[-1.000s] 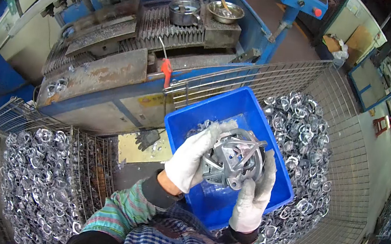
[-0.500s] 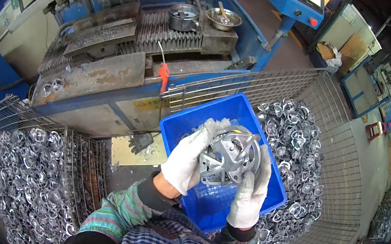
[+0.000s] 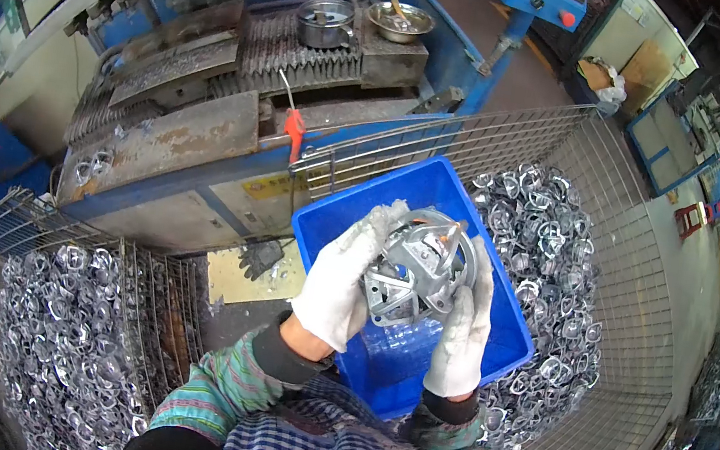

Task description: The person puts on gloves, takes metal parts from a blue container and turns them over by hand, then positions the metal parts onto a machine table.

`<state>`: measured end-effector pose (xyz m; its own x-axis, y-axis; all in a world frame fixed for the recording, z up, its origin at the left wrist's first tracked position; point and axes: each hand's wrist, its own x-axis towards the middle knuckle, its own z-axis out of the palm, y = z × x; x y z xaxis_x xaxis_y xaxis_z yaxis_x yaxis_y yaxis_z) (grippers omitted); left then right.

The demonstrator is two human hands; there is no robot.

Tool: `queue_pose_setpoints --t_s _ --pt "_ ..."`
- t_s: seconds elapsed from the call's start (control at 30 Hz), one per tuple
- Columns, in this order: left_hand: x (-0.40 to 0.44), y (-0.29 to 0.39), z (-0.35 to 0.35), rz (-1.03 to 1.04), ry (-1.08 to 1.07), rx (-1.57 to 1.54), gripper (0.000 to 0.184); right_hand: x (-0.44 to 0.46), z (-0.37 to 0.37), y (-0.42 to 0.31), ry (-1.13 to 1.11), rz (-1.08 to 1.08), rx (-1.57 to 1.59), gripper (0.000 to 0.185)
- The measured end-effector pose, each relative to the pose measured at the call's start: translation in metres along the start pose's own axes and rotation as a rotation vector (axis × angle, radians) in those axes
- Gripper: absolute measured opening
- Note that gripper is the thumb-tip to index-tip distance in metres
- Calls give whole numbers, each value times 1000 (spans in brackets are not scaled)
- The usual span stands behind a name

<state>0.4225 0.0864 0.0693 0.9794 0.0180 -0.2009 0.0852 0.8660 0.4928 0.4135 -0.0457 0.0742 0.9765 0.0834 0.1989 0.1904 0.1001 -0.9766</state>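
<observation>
Silvery metal castings [image 3: 425, 262] held over a blue plastic bin [image 3: 504, 348]

The left hand [image 3: 338, 282] and right hand [image 3: 463, 332], white-gloved, grasp the spoked, ring-shaped castings between them; overlap makes their number hard to judge. A wire cage [image 3: 636, 291] and a wire basket [image 3: 52, 223] hold heaps of shiny curved parts [image 3: 550, 279].

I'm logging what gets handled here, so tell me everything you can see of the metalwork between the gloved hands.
The metalwork is dull grey with brighter glints and looks like bare cast metal. A curved, ring-like rim runs round its upper right, with struts, flat webs and open gaps within. A small orange patch shows near the top. It sits tilted above the blue bin, held between the left hand and right hand. Whether it is one piece or several is unclear.
</observation>
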Motion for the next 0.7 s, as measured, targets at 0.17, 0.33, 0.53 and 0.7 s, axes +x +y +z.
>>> queue_pose_setpoints --t_s 0.17,0.33,0.53,0.7 --pt "-1 -2 -1 75 31 60 41 7 -4 6 -73 93 163 50" --pt "-6 -1 3 112 12 83 42 7 -3 9 -61 137 240 51" --pt "-8 -2 6 157 35 132 41 11 -5 17 -30 86 94 58" --pt "-10 -6 6 229 66 226 42 15 -4 19 -45 120 217 52"
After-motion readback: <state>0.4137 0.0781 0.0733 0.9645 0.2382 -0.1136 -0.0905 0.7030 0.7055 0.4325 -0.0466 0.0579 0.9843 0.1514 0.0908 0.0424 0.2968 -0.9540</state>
